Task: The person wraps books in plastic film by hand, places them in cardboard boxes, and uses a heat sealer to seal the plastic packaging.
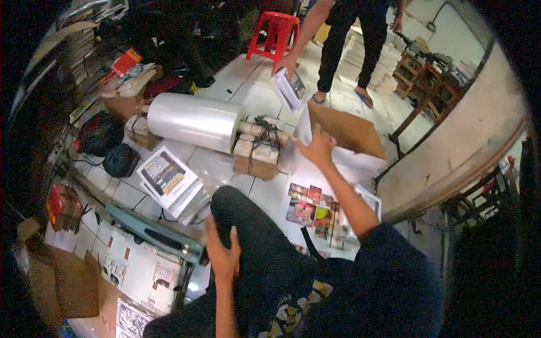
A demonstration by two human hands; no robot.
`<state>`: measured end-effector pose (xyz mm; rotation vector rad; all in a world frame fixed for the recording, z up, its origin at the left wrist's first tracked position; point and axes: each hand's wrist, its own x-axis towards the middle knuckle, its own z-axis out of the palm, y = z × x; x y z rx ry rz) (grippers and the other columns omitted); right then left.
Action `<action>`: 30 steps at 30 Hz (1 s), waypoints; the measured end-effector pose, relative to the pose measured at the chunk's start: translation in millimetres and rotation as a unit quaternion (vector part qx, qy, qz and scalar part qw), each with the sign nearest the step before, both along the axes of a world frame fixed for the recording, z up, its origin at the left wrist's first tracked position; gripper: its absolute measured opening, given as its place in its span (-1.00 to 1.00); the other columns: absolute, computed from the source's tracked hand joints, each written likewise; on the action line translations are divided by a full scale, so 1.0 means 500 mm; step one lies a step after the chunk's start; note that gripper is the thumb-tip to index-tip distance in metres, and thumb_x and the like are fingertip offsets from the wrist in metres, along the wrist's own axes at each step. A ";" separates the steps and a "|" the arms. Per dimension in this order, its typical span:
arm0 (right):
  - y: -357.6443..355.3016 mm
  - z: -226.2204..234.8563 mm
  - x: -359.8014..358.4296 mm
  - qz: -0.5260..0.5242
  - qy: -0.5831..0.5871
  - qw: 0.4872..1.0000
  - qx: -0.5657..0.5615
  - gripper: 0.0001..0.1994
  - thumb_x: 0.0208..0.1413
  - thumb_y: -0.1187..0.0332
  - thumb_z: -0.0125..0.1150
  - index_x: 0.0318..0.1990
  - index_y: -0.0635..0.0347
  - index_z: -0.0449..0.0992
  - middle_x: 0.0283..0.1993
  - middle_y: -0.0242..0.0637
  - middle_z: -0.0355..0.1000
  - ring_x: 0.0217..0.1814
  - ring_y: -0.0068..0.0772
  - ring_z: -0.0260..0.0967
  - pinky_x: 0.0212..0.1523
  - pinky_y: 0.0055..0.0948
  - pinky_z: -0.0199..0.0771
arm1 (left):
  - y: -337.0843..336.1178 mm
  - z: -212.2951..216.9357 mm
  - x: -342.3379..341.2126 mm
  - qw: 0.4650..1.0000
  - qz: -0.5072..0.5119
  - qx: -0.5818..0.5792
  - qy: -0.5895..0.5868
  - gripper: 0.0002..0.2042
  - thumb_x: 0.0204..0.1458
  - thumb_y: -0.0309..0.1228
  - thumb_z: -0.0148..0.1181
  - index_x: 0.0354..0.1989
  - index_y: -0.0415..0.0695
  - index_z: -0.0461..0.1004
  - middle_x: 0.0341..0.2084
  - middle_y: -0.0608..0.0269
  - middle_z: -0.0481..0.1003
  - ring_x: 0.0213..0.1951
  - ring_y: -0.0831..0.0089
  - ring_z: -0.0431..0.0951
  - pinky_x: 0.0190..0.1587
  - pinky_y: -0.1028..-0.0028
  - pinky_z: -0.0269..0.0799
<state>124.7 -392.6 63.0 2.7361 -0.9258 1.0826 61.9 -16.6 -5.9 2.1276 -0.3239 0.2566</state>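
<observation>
My left hand [224, 250] is held over my lap beside my bent knee, thumb apart from the fingers, with nothing in it. Near it are a grey-green bar-shaped device [152, 232], which looks like a bag sealer, and a stack of white booklets [172, 183] with a dark picture on top. My right hand [318, 149] reaches out with its fingers apart, at the near side of an open cardboard box [352, 135]; whether it touches the box I cannot tell. Beyond it, another person's hand [287, 65] holds a stack of white booklets [290, 91].
A big roll of clear film [194, 121] rests on tied bundles [256, 155] ahead. Printed photo sheets [315, 208] lie under my right forearm. A red stool [274, 36] stands at the back. Brown cardboard [73, 281] lies near left; a pale panel [462, 158] rises at right.
</observation>
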 end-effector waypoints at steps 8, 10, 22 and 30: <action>-0.051 -0.021 -0.142 0.213 0.040 0.971 0.105 -0.68 -0.17 0.15 0.33 -0.37 0.23 0.60 -0.33 -0.05 0.53 -0.22 -0.02 0.44 -0.07 -0.07 0.26 | 0.034 -0.058 -0.063 0.995 -0.079 -0.033 0.056 -0.35 0.21 -0.13 0.00 0.31 -0.39 0.06 0.29 -0.35 0.07 0.33 -0.23 0.03 0.36 0.11 -0.05; -0.069 0.002 -0.205 0.241 0.084 0.956 0.147 -0.69 -0.18 0.16 0.33 -0.39 0.24 0.59 -0.35 -0.05 0.52 -0.29 -0.05 0.44 -0.15 -0.13 0.31 | 0.038 -0.084 -0.063 0.994 -0.088 -0.033 0.054 -0.35 0.23 -0.11 -0.03 0.30 -0.40 0.07 0.26 -0.37 0.11 0.31 -0.24 0.08 0.33 0.12 0.00; -0.174 0.138 -0.359 0.304 0.474 0.775 0.287 -0.69 -0.27 0.31 0.46 -0.35 0.31 0.59 -0.46 -0.21 0.51 -0.29 -0.37 0.50 -0.23 -0.34 0.45 | 0.027 -0.145 -0.060 0.960 -0.036 0.219 0.172 -0.20 0.18 0.07 -0.06 0.30 -0.47 0.01 0.16 -0.47 0.22 0.17 -0.27 0.27 0.22 0.09 0.20; -0.195 0.185 -0.122 0.330 0.104 0.888 0.303 -0.72 0.03 0.26 0.29 -0.24 0.33 0.57 -0.32 -0.27 0.57 -0.29 -0.35 0.49 -0.25 -0.37 0.47 | -0.002 -0.106 -0.071 0.938 0.018 0.263 0.226 -0.30 0.20 -0.07 -0.02 0.27 -0.48 0.04 0.13 -0.42 0.26 0.14 -0.26 0.29 0.17 0.08 0.25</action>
